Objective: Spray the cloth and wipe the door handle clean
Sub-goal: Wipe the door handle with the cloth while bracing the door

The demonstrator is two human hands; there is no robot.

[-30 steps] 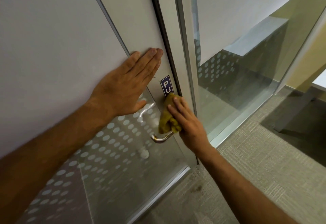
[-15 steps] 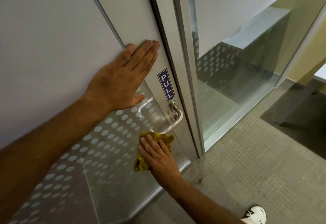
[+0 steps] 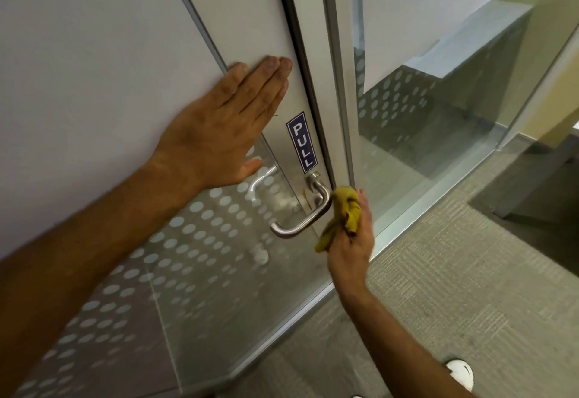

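A brushed-metal lever door handle (image 3: 305, 215) sticks out from the door's metal edge strip, below a blue PULL sign (image 3: 301, 142). My right hand (image 3: 352, 241) grips a crumpled yellow cloth (image 3: 343, 214) just to the right of the handle's bend; the cloth touches or nearly touches the lever. My left hand (image 3: 225, 129) lies flat, fingers together, pressed on the door panel above and left of the handle. No spray bottle is in view.
The glass door (image 3: 188, 256) has frosted dots across its lower part. A fixed glass panel (image 3: 438, 121) stands to the right of the door frame. Grey carpet (image 3: 454, 288) covers the floor, and a white shoe (image 3: 460, 371) shows at the bottom right.
My right hand with the cloth went from the handle's base down past its free end, then swung up to the right side of its bend. My left hand stayed flat on the door.
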